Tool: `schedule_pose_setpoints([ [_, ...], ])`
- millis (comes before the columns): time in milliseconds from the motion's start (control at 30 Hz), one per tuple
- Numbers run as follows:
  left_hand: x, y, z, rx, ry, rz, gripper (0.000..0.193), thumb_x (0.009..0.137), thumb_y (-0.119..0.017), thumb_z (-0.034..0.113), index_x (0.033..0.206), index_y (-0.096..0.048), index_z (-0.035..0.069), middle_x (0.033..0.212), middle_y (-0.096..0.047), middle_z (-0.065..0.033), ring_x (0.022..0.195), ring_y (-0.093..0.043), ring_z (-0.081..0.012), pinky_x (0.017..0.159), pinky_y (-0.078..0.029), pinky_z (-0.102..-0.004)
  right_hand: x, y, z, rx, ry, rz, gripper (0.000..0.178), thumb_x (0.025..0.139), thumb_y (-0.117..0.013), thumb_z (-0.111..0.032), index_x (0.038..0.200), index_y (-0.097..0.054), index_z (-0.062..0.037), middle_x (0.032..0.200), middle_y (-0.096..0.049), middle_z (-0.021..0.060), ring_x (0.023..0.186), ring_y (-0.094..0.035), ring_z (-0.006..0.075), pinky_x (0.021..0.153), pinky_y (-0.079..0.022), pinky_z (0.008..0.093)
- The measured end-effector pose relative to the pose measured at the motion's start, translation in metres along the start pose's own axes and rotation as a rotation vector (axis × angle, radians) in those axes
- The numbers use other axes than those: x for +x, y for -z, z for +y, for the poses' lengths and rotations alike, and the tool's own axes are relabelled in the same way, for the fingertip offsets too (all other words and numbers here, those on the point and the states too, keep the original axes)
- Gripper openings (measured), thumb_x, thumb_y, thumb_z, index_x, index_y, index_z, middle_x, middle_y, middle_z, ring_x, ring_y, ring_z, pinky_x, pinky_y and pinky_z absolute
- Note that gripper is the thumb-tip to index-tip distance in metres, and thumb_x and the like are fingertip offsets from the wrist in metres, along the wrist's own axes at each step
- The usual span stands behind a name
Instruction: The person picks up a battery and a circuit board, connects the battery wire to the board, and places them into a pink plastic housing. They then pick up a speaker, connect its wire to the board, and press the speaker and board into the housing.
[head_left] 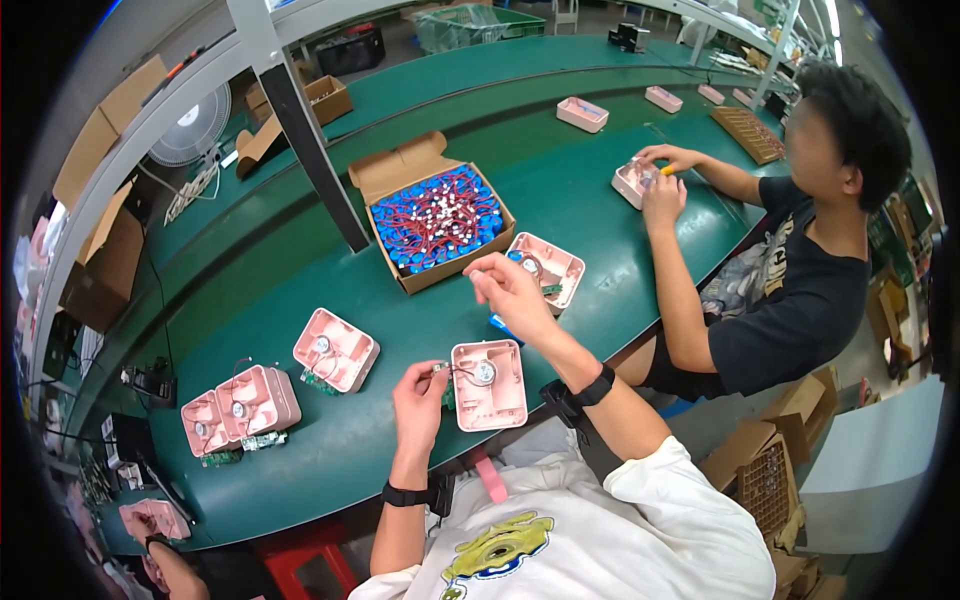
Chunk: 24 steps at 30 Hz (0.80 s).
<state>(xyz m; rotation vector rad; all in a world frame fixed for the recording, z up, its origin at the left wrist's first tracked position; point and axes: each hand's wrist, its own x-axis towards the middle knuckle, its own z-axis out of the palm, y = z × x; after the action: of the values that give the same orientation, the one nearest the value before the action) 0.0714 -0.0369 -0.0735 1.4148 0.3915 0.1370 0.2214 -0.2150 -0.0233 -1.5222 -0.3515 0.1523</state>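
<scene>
Directly in front of me lies an open pink plastic housing (pixel 505 405) with a round silver speaker (pixel 484 373) and thin wires inside. My left hand (pixel 416 405) is at its left edge, thumb and fingertips pinching a small wired part (pixel 440 367). Part of a green circuit board (pixel 448 397) shows between that hand and the housing. My right hand (pixel 512 298) is raised beyond the housing, its fingertips drawn together; whatever they hold is too small to tell. Beneath this hand, a blue battery pack (pixel 507 327) is partly hidden. A second pink housing (pixel 565 268) sits just behind it.
A cardboard box (pixel 408 282) of blue battery packs with red wires stands beyond my hands, beside a metal post (pixel 315 150). More pink housings (pixel 337 350) lie leftward. At right a co-worker (pixel 800 230) handles another housing (pixel 632 185); another person's hand (pixel 145 525) is lower left.
</scene>
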Motion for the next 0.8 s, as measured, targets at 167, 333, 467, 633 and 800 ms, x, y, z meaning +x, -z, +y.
schedule_pose_setpoints([
  [167,-0.002,0.007,0.0,-0.025,-0.002,-0.027,0.015,0.101,-0.069,0.001,0.116,-0.07,-0.002,0.102,-0.069,-0.0014,0.091,-0.063,-0.0075,0.078,-0.049,-0.0217,0.004,0.028,-0.027,-0.301,0.146,-0.047,0.018,0.103,-0.068,-0.016,0.107,-0.072,0.0013,0.079,-0.073,0.0077,0.071,-0.069,0.0171,0.063,-0.053,0.0318],
  [333,-0.005,0.018,-0.001,-0.008,-0.027,-0.04,0.016,0.102,-0.068,0.002,0.117,-0.068,-0.003,0.106,-0.073,-0.0065,0.095,-0.071,-0.0127,0.082,-0.054,-0.0247,-0.017,0.019,-0.024,-1.133,0.083,-0.215,0.023,0.098,-0.072,-0.017,0.102,-0.075,0.0049,0.074,-0.074,0.0162,0.071,-0.075,0.0301,0.07,-0.06,0.0408],
  [467,-0.009,0.026,0.004,0.03,-0.034,-0.038,0.016,0.102,-0.067,0.001,0.117,-0.068,-0.004,0.108,-0.073,-0.0076,0.097,-0.072,-0.0142,0.085,-0.056,-0.026,-0.004,0.002,0.018,-1.08,0.119,-0.153,0.023,0.1,-0.071,-0.016,0.102,-0.076,0.0062,0.077,-0.075,0.0168,0.076,-0.078,0.0296,0.074,-0.063,0.0411],
  [633,-0.015,0.035,0.007,0.019,-0.006,0.012,0.016,0.101,-0.068,0.001,0.117,-0.069,-0.003,0.106,-0.071,-0.006,0.096,-0.07,-0.0121,0.083,-0.054,-0.0248,0.006,-0.013,0.008,-0.354,-0.108,-0.268,0.022,0.105,-0.064,-0.011,0.115,-0.07,0.0084,0.094,-0.078,0.0205,0.081,-0.079,0.0302,0.075,-0.064,0.0394],
  [800,-0.014,0.028,0.01,-0.005,0.002,-0.003,0.016,0.1,-0.07,0.001,0.116,-0.07,-0.002,0.103,-0.068,-0.0017,0.093,-0.066,-0.0082,0.079,-0.049,-0.0217,-0.001,-0.004,0.055,0.25,0.075,-0.285,0.027,0.109,-0.059,-0.008,0.131,-0.058,0.0077,0.11,-0.076,0.0237,0.082,-0.079,0.0278,0.073,-0.065,0.0365],
])
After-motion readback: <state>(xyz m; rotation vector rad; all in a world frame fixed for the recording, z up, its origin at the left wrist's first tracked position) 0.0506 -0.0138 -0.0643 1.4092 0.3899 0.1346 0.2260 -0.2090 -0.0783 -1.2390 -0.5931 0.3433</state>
